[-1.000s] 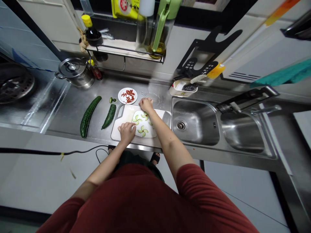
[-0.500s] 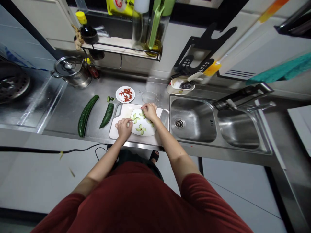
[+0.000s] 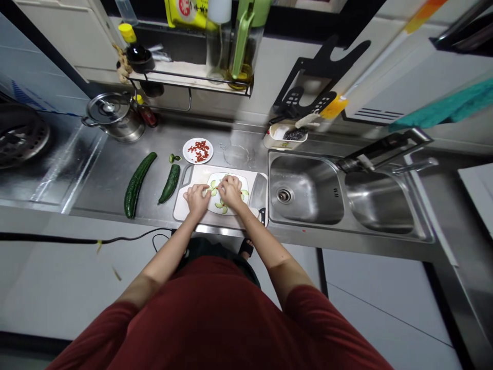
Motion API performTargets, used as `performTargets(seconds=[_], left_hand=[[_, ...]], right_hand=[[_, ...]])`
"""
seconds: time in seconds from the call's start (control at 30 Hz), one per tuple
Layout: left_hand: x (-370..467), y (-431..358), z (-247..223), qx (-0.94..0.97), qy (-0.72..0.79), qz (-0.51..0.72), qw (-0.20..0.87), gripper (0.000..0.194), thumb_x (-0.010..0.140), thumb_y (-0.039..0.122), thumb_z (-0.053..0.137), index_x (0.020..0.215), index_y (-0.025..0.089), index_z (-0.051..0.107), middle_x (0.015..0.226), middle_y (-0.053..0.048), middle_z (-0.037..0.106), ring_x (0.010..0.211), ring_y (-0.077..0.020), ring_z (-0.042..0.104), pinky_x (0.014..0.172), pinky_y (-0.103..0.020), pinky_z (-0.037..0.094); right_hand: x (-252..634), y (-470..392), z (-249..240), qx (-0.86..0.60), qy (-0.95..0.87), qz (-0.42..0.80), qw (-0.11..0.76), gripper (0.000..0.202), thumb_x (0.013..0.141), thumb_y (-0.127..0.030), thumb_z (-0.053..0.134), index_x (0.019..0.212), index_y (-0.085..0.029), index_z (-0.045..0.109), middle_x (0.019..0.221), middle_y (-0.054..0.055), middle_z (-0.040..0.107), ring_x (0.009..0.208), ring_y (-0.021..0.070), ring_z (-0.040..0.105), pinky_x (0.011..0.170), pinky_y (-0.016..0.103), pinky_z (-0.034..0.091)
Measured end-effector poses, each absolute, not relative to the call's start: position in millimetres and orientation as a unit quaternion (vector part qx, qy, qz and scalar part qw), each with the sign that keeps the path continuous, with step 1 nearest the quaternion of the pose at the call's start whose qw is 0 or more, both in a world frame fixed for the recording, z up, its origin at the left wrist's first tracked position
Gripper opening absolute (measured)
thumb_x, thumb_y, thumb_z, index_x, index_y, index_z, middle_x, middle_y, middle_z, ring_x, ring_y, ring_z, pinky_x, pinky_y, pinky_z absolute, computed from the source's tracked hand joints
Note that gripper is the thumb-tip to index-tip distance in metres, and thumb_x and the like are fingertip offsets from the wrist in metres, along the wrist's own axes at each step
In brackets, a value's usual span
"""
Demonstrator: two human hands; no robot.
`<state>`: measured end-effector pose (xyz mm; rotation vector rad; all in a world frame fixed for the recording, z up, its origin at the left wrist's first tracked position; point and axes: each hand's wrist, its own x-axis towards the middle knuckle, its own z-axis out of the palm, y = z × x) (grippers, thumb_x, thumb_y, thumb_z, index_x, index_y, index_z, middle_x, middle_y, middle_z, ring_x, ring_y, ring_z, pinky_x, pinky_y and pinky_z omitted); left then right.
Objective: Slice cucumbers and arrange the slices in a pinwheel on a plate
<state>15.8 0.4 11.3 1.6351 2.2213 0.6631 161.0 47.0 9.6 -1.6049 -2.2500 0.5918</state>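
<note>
A white plate [image 3: 241,205] with green cucumber slices [image 3: 221,207] set in pinwheel shapes and small red bits lies on the cutting board [image 3: 184,207]. My left hand [image 3: 197,199] is closed at the plate's left edge, fingertips pinched by a slice; what they hold is too small to name. Over the plate's middle, my right hand [image 3: 230,192] pinches something tiny and hides part of the slices. Behind the board sits a small white dish [image 3: 189,151] of chopped red pieces [image 3: 199,150]. A knife [image 3: 260,192] rests at the board's right side.
Left of the board lie a long cucumber [image 3: 137,185], a shorter cut one [image 3: 169,184] and small green end pieces [image 3: 174,158]. A lidded pot [image 3: 122,126] stands back left. The double sink [image 3: 306,190] is at the right; a bottle shelf [image 3: 188,78] hangs above.
My right hand has moved left and slightly toward me, from the plate's far edge to over its middle, closer to my left hand. The knife's handle now shows.
</note>
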Motion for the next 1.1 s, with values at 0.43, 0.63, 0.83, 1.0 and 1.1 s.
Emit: performTargets(seconds=[0.43, 0.63, 0.83, 1.0, 1.1], left_hand=[[15, 6, 10, 0.579, 0.772, 0.215, 0.151, 0.020, 0.083, 0.035, 0.057, 0.099, 0.028, 0.068, 0.105, -0.006, 0.064, 0.104, -0.0254, 0.050, 0.087, -0.039, 0.028], [15, 6, 6, 0.576, 0.771, 0.226, 0.149, 0.019, 0.083, 0.035, 0.057, 0.097, 0.027, 0.068, 0.104, -0.006, 0.064, 0.103, -0.0259, 0.051, 0.087, -0.039, 0.028], [15, 6, 3, 0.576, 0.769, 0.236, 0.145, 0.019, 0.083, 0.035, 0.058, 0.097, 0.027, 0.068, 0.103, -0.005, 0.064, 0.103, -0.0260, 0.051, 0.087, -0.040, 0.027], [16, 8, 2, 0.578, 0.769, 0.234, 0.142, 0.019, 0.083, 0.034, 0.058, 0.097, 0.027, 0.068, 0.102, -0.005, 0.064, 0.102, -0.0256, 0.051, 0.087, -0.040, 0.027], [17, 9, 2, 0.581, 0.768, 0.228, 0.141, 0.018, 0.083, 0.034, 0.058, 0.098, 0.028, 0.068, 0.102, -0.005, 0.064, 0.102, -0.0257, 0.051, 0.087, -0.040, 0.027]], right_hand=[[151, 48, -7, -0.557, -0.785, 0.195, 0.187, 0.018, 0.090, -0.027, 0.050, 0.085, -0.019, 0.066, 0.119, 0.009, 0.051, 0.114, 0.0276, 0.032, 0.095, 0.042, 0.025], [150, 48, -11, -0.559, -0.783, 0.187, 0.198, 0.018, 0.089, -0.027, 0.051, 0.084, -0.019, 0.066, 0.119, 0.009, 0.050, 0.116, 0.0276, 0.031, 0.095, 0.042, 0.025], [150, 47, -11, -0.558, -0.784, 0.185, 0.202, 0.018, 0.089, -0.027, 0.051, 0.082, -0.019, 0.066, 0.121, 0.009, 0.050, 0.117, 0.0275, 0.031, 0.095, 0.042, 0.025], [150, 46, -10, -0.560, -0.781, 0.182, 0.207, 0.019, 0.090, -0.028, 0.051, 0.082, -0.019, 0.066, 0.120, 0.010, 0.050, 0.116, 0.0278, 0.032, 0.095, 0.042, 0.025], [149, 47, -10, -0.560, -0.780, 0.185, 0.211, 0.019, 0.090, -0.028, 0.051, 0.082, -0.019, 0.066, 0.121, 0.010, 0.050, 0.117, 0.0278, 0.032, 0.095, 0.042, 0.025]])
